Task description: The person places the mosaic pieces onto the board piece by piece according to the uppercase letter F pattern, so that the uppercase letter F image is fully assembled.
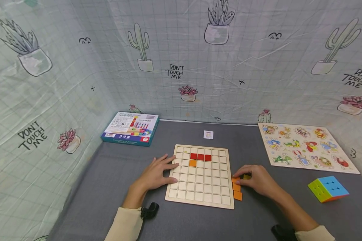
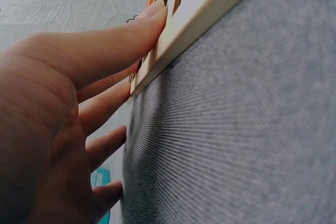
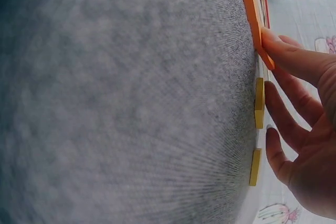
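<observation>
A wooden grid board [image 1: 199, 197] lies on the table, with three red square tiles [image 1: 200, 157] in a row and one orange tile [image 1: 192, 163] below the leftmost. My left hand [image 1: 157, 172] rests at the board's left edge, fingers spread, thumb on the rim. In the left wrist view the thumb [image 2: 121, 43] presses the board's edge [image 2: 194, 40]. Beside the right edge, my right hand [image 1: 257, 180] pinches an orange tile [image 3: 266, 59] between thumb and fingers. More orange tiles [image 1: 237, 195] lie just below it. Yellow tiles [image 3: 260, 103] sit by the other fingers, partly hidden in the head view.
A boxed bead set [image 1: 129, 129] lies at the back left. A small printed card [image 1: 208, 135] is behind the board. At the right are a wooden insect puzzle [image 1: 307, 147] and a colourful puzzle cube [image 1: 328, 189]. Patterned cloth [image 1: 181, 50] hangs behind the grey table [image 1: 181, 224].
</observation>
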Action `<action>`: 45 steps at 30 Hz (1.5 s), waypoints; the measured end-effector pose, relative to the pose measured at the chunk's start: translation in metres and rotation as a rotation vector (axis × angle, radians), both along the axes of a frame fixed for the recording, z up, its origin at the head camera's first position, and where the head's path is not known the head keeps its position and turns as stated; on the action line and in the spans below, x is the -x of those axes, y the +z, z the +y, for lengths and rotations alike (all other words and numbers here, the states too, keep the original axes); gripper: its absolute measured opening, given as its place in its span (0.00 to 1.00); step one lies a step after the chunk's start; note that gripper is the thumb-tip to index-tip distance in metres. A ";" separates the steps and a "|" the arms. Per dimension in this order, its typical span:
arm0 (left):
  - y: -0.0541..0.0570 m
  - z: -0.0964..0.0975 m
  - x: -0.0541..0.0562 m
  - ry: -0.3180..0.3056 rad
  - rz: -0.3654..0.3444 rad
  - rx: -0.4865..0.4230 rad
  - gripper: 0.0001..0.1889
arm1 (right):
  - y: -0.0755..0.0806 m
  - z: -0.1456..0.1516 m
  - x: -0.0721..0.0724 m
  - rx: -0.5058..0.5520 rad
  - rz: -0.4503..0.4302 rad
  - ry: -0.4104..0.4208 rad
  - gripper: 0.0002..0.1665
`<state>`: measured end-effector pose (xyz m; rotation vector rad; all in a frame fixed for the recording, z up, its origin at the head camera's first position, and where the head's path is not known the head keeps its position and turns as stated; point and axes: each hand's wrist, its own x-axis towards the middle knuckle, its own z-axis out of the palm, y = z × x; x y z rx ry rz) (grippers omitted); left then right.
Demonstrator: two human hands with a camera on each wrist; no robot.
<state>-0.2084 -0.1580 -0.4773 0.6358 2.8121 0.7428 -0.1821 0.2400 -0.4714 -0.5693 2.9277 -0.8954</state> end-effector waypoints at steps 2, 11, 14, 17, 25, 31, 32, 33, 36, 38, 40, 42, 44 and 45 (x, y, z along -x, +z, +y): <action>0.000 0.000 0.000 -0.001 0.001 0.001 0.33 | 0.000 0.000 0.000 0.017 0.003 0.004 0.07; 0.001 0.000 0.001 -0.003 -0.002 -0.001 0.33 | 0.001 0.000 0.002 0.067 -0.011 0.028 0.06; 0.001 0.000 0.002 -0.001 -0.005 0.003 0.34 | 0.001 0.001 0.002 0.064 -0.030 0.035 0.05; 0.000 -0.001 0.002 0.002 -0.007 0.004 0.34 | 0.003 0.001 0.003 0.061 -0.036 0.035 0.05; 0.000 -0.001 0.001 0.004 -0.010 0.001 0.34 | 0.015 -0.003 0.006 0.100 0.044 -0.006 0.06; 0.000 -0.001 0.001 0.009 -0.014 0.003 0.34 | 0.022 -0.011 0.008 0.122 0.068 -0.038 0.08; 0.000 -0.001 0.001 0.010 -0.015 0.003 0.34 | 0.022 -0.013 0.008 0.123 0.074 -0.038 0.08; 0.001 -0.001 0.001 0.010 -0.016 0.003 0.34 | 0.023 -0.015 0.008 0.127 0.078 -0.038 0.08; 0.001 0.000 0.000 0.008 -0.018 0.002 0.34 | 0.024 -0.020 0.009 0.141 0.080 -0.033 0.09; 0.001 0.000 0.000 0.004 -0.019 0.000 0.34 | 0.025 -0.024 0.010 0.152 0.080 -0.029 0.10; 0.001 0.000 0.000 0.001 -0.019 -0.006 0.34 | 0.025 -0.028 0.010 0.158 0.083 -0.026 0.10; 0.001 0.000 0.000 -0.002 -0.017 -0.011 0.34 | 0.024 -0.033 0.011 0.157 0.079 -0.022 0.09; 0.001 0.000 0.000 -0.003 -0.015 -0.017 0.34 | 0.023 -0.038 0.012 0.157 0.064 -0.018 0.09; 0.001 0.000 0.000 -0.003 -0.014 -0.018 0.34 | 0.023 -0.041 0.012 0.158 0.054 -0.016 0.09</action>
